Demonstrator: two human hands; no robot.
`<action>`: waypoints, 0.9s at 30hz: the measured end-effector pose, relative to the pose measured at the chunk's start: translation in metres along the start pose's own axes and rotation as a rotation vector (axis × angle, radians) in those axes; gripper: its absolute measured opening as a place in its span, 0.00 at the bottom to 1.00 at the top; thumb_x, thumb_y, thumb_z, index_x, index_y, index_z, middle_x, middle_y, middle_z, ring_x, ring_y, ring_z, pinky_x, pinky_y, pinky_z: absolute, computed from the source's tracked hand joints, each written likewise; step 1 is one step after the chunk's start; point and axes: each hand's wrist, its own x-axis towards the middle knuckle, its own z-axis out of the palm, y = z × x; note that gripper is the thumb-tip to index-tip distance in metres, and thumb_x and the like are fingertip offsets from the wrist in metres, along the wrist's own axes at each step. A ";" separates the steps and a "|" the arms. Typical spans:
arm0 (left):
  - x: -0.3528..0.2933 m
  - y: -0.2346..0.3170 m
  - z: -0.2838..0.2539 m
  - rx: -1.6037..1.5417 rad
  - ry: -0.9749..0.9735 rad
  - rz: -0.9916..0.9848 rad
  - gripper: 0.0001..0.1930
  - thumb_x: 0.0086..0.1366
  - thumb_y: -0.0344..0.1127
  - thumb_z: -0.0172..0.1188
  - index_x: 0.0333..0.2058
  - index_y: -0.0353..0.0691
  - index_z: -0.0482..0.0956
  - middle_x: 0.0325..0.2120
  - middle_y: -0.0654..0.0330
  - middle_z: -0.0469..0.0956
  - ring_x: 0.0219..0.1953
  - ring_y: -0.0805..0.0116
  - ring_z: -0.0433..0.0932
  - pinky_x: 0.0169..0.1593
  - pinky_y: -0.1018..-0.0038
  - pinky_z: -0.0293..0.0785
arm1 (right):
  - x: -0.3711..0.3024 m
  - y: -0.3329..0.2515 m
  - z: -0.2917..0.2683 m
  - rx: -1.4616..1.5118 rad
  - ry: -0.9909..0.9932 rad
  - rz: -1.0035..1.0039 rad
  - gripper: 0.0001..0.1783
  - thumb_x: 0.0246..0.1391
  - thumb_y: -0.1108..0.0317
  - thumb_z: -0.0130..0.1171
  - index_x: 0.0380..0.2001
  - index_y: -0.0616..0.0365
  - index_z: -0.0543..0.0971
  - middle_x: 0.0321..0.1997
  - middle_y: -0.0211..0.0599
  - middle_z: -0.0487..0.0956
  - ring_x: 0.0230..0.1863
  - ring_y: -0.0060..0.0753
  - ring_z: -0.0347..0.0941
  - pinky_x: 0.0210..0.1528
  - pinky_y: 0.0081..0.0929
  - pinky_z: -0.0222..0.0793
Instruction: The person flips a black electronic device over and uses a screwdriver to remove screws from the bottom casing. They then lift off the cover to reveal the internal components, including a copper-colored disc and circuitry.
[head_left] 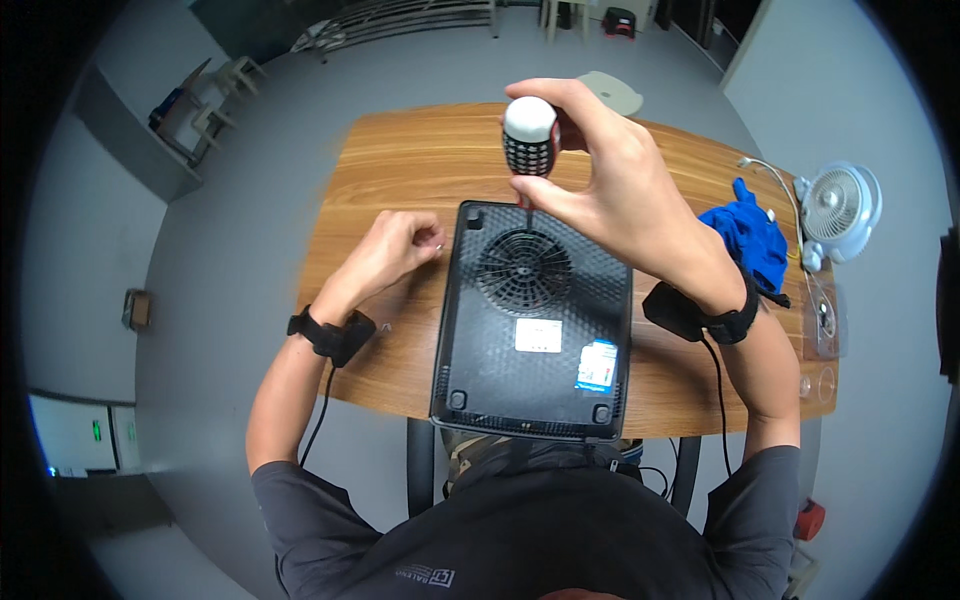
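A black induction cooker lies bottom side up on the wooden table, showing a round fan grille, small feet and two labels. Above its far edge, my right hand is closed round the handle of a screwdriver, which has a white cap and a black and red grip. The screwdriver stands nearly upright, its shaft reaching down near the far side of the grille; the tip's exact contact is hard to see. Left of the cooker, my left hand is pinched just over the table, with a tiny shiny bit at its fingertips.
On the table's right side lie a bundled blue cloth, a white desk fan with a cable, and a clear plastic box. A pale stool stands beyond the far edge. Black wrist bands with cables are on both my arms.
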 end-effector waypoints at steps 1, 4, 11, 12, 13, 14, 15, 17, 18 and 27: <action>-0.014 -0.019 -0.005 -0.036 -0.037 -0.048 0.05 0.61 0.24 0.67 0.32 0.30 0.80 0.25 0.58 0.83 0.31 0.73 0.80 0.40 0.70 0.79 | 0.002 -0.003 0.006 0.004 -0.002 -0.008 0.30 0.50 0.76 0.72 0.56 0.59 0.72 0.38 0.46 0.79 0.38 0.41 0.80 0.42 0.36 0.77; -0.050 -0.054 -0.012 -0.062 -0.074 -0.147 0.03 0.61 0.24 0.66 0.31 0.30 0.82 0.25 0.55 0.84 0.31 0.68 0.83 0.40 0.70 0.80 | 0.004 -0.006 0.021 0.026 -0.021 -0.016 0.30 0.51 0.76 0.72 0.56 0.59 0.71 0.38 0.47 0.79 0.39 0.43 0.81 0.43 0.37 0.78; -0.098 -0.087 0.006 0.032 -0.074 -0.188 0.04 0.59 0.26 0.68 0.33 0.32 0.85 0.27 0.54 0.86 0.30 0.64 0.85 0.39 0.69 0.80 | 0.008 -0.012 0.048 0.085 -0.114 -0.003 0.29 0.53 0.75 0.71 0.57 0.59 0.71 0.40 0.48 0.79 0.41 0.46 0.81 0.44 0.38 0.78; -0.100 -0.089 0.008 0.048 -0.068 -0.178 0.04 0.59 0.26 0.69 0.32 0.32 0.85 0.26 0.53 0.86 0.29 0.64 0.84 0.38 0.69 0.80 | 0.008 -0.013 0.050 0.087 -0.117 -0.005 0.29 0.53 0.76 0.71 0.57 0.60 0.71 0.41 0.48 0.79 0.41 0.46 0.81 0.44 0.38 0.78; -0.101 -0.089 0.009 0.048 -0.065 -0.185 0.04 0.59 0.26 0.69 0.32 0.32 0.85 0.26 0.53 0.85 0.29 0.63 0.84 0.38 0.69 0.80 | 0.007 -0.014 0.052 0.089 -0.119 -0.005 0.29 0.53 0.76 0.71 0.56 0.60 0.71 0.41 0.48 0.79 0.41 0.46 0.81 0.44 0.38 0.78; -0.102 -0.090 0.010 0.047 -0.062 -0.192 0.04 0.59 0.26 0.69 0.32 0.32 0.85 0.25 0.52 0.85 0.29 0.63 0.84 0.38 0.69 0.79 | 0.007 -0.014 0.054 0.091 -0.120 -0.005 0.28 0.53 0.76 0.70 0.56 0.60 0.71 0.41 0.48 0.79 0.41 0.46 0.81 0.44 0.38 0.78; -0.103 -0.090 0.011 0.047 -0.060 -0.198 0.05 0.59 0.26 0.69 0.32 0.31 0.84 0.24 0.52 0.84 0.28 0.62 0.84 0.37 0.69 0.79 | 0.007 -0.015 0.055 0.081 -0.125 -0.008 0.28 0.53 0.76 0.70 0.56 0.60 0.71 0.41 0.48 0.80 0.41 0.46 0.81 0.45 0.38 0.78; -0.104 -0.089 0.012 0.035 -0.062 -0.217 0.06 0.58 0.26 0.71 0.32 0.31 0.84 0.24 0.52 0.84 0.28 0.63 0.83 0.37 0.69 0.79 | 0.007 -0.015 0.055 0.058 -0.134 -0.010 0.28 0.53 0.76 0.70 0.56 0.60 0.71 0.41 0.48 0.80 0.42 0.46 0.81 0.45 0.38 0.79; -0.104 -0.088 0.013 0.029 -0.063 -0.226 0.06 0.57 0.25 0.71 0.32 0.31 0.83 0.24 0.52 0.84 0.28 0.63 0.83 0.37 0.69 0.79 | 0.007 -0.015 0.054 0.057 -0.143 -0.003 0.28 0.53 0.75 0.70 0.56 0.60 0.71 0.41 0.48 0.80 0.42 0.46 0.81 0.45 0.38 0.79; -0.106 -0.092 0.005 -0.011 -0.048 -0.168 0.08 0.56 0.23 0.71 0.35 0.29 0.83 0.24 0.54 0.84 0.29 0.68 0.83 0.38 0.71 0.80 | 0.011 -0.009 0.057 0.064 -0.134 -0.012 0.29 0.53 0.75 0.71 0.58 0.58 0.72 0.45 0.47 0.80 0.43 0.43 0.81 0.46 0.36 0.81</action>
